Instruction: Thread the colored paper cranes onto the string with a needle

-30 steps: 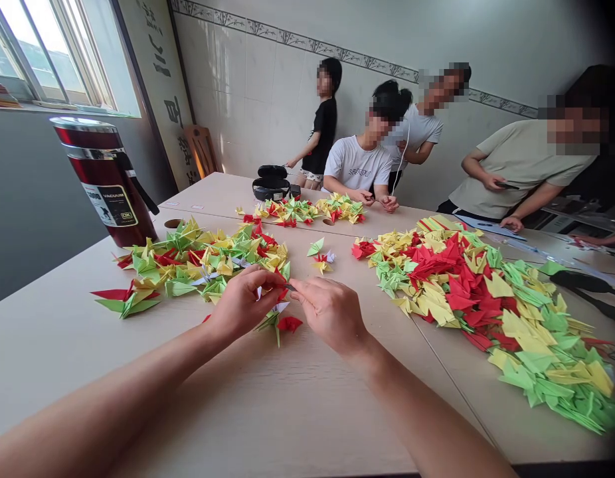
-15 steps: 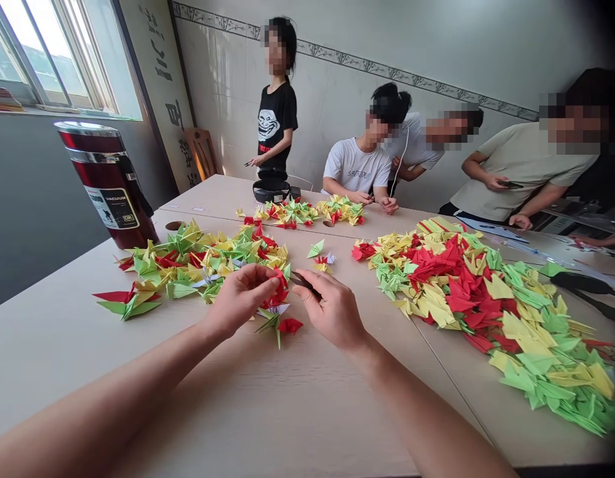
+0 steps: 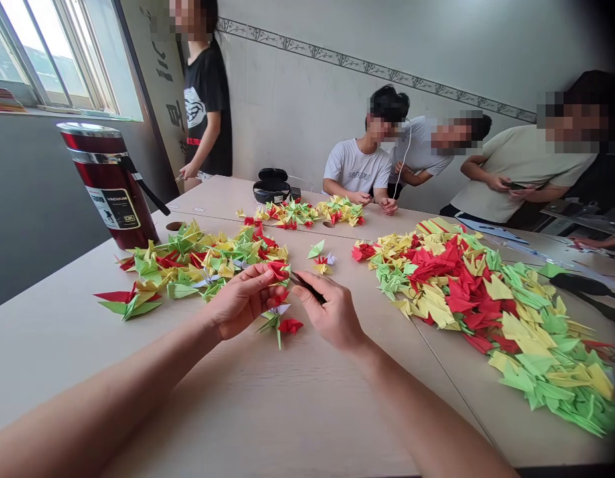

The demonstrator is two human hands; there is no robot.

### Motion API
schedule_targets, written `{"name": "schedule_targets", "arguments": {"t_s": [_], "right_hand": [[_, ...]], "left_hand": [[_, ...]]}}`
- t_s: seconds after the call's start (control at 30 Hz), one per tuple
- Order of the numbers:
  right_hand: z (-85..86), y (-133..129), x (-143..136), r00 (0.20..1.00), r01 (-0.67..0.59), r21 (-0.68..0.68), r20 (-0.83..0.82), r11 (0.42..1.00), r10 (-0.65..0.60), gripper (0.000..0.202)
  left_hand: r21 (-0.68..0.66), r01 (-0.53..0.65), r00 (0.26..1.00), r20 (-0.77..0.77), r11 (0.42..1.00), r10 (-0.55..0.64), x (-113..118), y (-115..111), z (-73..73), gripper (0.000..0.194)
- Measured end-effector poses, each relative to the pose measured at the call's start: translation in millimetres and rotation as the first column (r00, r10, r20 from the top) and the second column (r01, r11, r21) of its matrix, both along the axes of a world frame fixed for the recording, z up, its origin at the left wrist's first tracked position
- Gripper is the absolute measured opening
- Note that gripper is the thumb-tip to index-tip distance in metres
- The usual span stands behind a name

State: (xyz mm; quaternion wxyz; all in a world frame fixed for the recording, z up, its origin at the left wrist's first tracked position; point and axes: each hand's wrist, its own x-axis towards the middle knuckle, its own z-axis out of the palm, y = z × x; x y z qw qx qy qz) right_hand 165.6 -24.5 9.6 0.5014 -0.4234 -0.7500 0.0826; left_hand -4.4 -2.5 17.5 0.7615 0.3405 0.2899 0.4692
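Between the thumb and fingers of my left hand (image 3: 245,299) is a red folded paper crane (image 3: 278,269). My right hand (image 3: 332,309) closes around a slim dark pointed tool (image 3: 310,288); its tip is close to the red crane, and I cannot tell its exact kind. Just below my hands lie a small red paper crane (image 3: 290,326) and a green one (image 3: 273,319). Behind my left hand spreads a pile of red, green and yellow paper cranes (image 3: 188,259). A few loose ones, including a green crane (image 3: 316,249), rest beyond my right hand.
A large heap of folded paper pieces (image 3: 467,285) covers the table's right side. At the left stands a dark red vacuum flask (image 3: 111,192). Farther back are a black case (image 3: 271,187) and more cranes (image 3: 297,212). Several people are around the far side.
My left hand has turned and its lower fingers have loosened, showing more of the red crane. My right hand has barely moved. The person in black has walked left.
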Motion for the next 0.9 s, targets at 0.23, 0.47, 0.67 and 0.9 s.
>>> {"name": "schedule_targets", "arguments": {"t_s": [0.23, 0.47, 0.67, 0.9], "right_hand": [[1.7, -1.2, 1.1, 1.0, -0.017, 0.021, 0.016, 1.0, 0.017, 0.026], [5.0, 1.1, 4.2, 0.999, -0.031, 0.039, -0.009, 0.999, 0.032, 0.025], [1.4, -0.3, 1.7, 0.995, -0.044, 0.061, 0.093, 0.997, 0.038, 0.027], [-0.8, -0.2, 1.6, 0.994, -0.029, 0.085, 0.105, 0.996, 0.02, 0.026]], "left_hand": [[0.024, 0.074, 0.997, -0.004, 0.997, -0.074, -0.1, -0.3, -4.3, 0.009], [0.05, 0.083, 0.997, -0.009, 0.995, -0.083, 0.2, -0.6, -5.7, 0.01], [0.047, 0.097, 0.995, -0.035, 0.994, -0.096, 1.2, -1.9, -6.1, 0.011], [0.051, 0.104, 0.994, -0.039, 0.993, -0.102, 1.0, -1.6, -7.2, 0.011]]}}
